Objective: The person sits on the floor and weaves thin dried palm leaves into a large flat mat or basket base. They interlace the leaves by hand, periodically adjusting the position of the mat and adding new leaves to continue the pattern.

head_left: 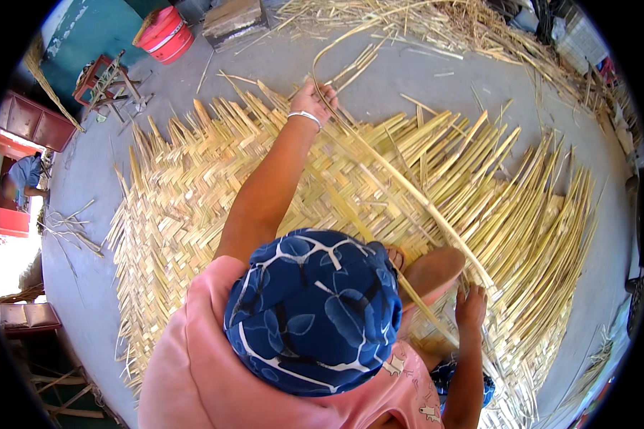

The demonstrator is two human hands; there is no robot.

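Note:
A large herringbone-woven mat [193,179] of pale yellow split-reed strips is spread on the grey floor. My left hand [315,100], with a white bracelet at the wrist, reaches over the mat's far edge. Its fingers are closed around a long reed strip [401,180], which curls up past the hand and runs diagonally down toward the right. At the strip's lower end my right hand [471,306] is closed low over the strips; its fingertips are partly hidden. Loose, unwoven strips [544,214] fan out on the right side. My bent leg [436,272] rests on the mat between the hands.
A patterned blue cap [315,311] and pink shirt fill the lower middle. At the far left stand a red bucket [168,39] and a small wooden stool [111,86]. Piled loose reeds [479,36] line the back right. Another person [25,175] is by the left doorway.

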